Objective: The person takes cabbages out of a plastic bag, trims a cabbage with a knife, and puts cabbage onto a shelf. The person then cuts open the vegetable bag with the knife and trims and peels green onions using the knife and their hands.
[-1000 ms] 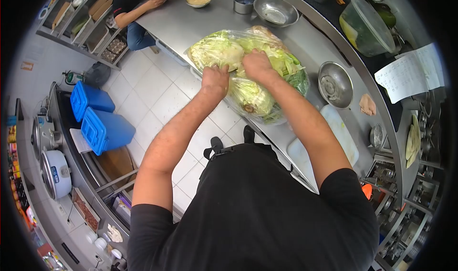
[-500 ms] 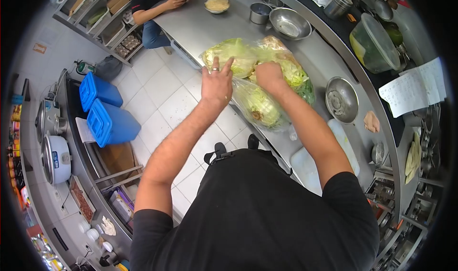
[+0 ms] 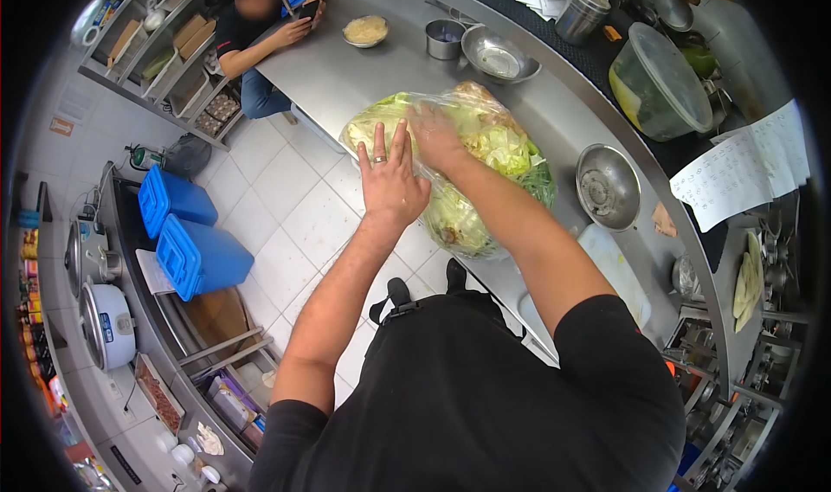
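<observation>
A clear plastic bag (image 3: 467, 243) of leafy lettuce (image 3: 504, 153) lies on the steel counter, with dark green leaves at its right side. My left hand (image 3: 395, 185), a ring on one finger, is at the bag's near left edge with its fingers stretched out. Slightly beyond it, my right hand (image 3: 437, 137) lies over the lettuce in the upper part of the bag. Its fingers look extended but are a little blurred, and the plastic partly covers them.
The steel counter (image 3: 346, 72) holds a bowl of shredded food (image 3: 365, 30), a steel pot (image 3: 443, 38), steel bowls (image 3: 608, 187) and a white cutting board (image 3: 619, 267). A person (image 3: 251, 38) with a phone sits at the far end. Blue bins (image 3: 203, 254) stand left.
My right hand has gone from a closed fist at the bag's middle to a flatter pose farther left. The left hand has shifted slightly down, and the plastic is spread wider over the lettuce.
</observation>
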Tool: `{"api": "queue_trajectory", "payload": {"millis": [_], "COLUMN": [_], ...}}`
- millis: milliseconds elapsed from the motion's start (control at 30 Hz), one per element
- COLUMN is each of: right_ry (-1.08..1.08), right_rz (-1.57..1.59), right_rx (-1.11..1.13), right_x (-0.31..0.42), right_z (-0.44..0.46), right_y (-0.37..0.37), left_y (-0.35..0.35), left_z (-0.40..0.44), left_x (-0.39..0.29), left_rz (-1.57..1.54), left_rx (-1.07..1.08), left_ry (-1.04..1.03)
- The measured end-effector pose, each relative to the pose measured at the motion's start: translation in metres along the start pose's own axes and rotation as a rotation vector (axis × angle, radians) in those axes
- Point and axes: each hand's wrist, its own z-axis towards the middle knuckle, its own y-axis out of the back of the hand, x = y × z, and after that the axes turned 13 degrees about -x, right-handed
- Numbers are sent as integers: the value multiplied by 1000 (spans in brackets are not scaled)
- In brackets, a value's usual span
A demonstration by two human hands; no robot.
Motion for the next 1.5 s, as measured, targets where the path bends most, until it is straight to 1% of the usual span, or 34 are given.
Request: {"api": "queue_trajectory", "payload": {"millis": [67, 167, 267, 333, 467, 567, 600, 667, 700, 767, 800, 900, 933, 1000, 1033, 1067, 1100, 1167, 1200, 1233, 1300, 1333, 1433, 1467, 1500], "right_ry": [103, 251, 256, 242, 164, 133, 133, 142, 147, 139, 135, -32, -52, -170, -229, -240, -274, -331, -368, -374, -414, -461, -527, -476, -425], "right_rz": [-8, -5, 91, 125, 194, 177, 178, 117, 84, 153, 188, 728, 709, 681, 666, 802, 852, 943, 705, 806, 1009, 936, 895, 929, 965], "right_rx": [-60, 89, 52, 69, 150, 218, 258, 268, 268, 222, 203, 240, 150, 266, 319, 389, 477, 651, 496, 504, 525, 534, 593, 598, 603], "right_x": [-7, -9, -13, -15, -12, -9, -8, -3, -2, -4, -8, -39, -45, -54, -59, -63, -61, -58, -55, -62, -66, -51, -48, -49, -50], "right_z": [10, 11, 14, 15, 21, 28, 28, 27, 29, 28, 26, 26, 25, 35, 41, 46, 50, 65, 70, 76, 70, 59, 58, 58, 58], "right_y": [-5, 33, 19, 14, 28, 35, 41, 41, 40, 38, 34, 22, 15, 8, 7, 13, 14, 12, -7, -22, -27, 15, 13, 9, 3], "left_y": [-14, -22, -26, -24, -20, -17, -17, -15, -18, -25, -11, -16, -26, -56, -66, -75, -78, -82, -90, -100, -136, -112, -99, -105, -127], "left_z": [4, 6, 3, -1, -11, -25, -28, -36, -38, -44, -38, -16, -5, 18, 33, 52, 61, 65, 68, 70, 66, 66, 68, 68, 65], "left_x": [-4, -13, -21, -26, -29, -30, -32, -38, -38, -37, -44, -54, -56, -51, -40, -28, -22, -25, -29, -36, -54, -56, -59, -56, -51], "left_rz": [-40, -63, -94, -169, -251, -473, -514, -604, -682, -834, -836, -708, -670, -591, -512, -426, -335, -635, -789, -966, -1310, -1376, -1669, -1957, -1861], "left_rx": [-12, -39, -47, -89, -261, -347, -384, -456, -456, -455, -434, 79, 89, 108, 272, 431, 591, 594, 578, 522, 399, 350, 152, 122, -30], "left_ry": [34, 82, 84, 82, 97, 292, 374, 540, 466, 309, 186, 186, 251, 374, 217, 58, -97, 387, 634, 878, 1357, 1458, 1644, 1691, 1764]}}
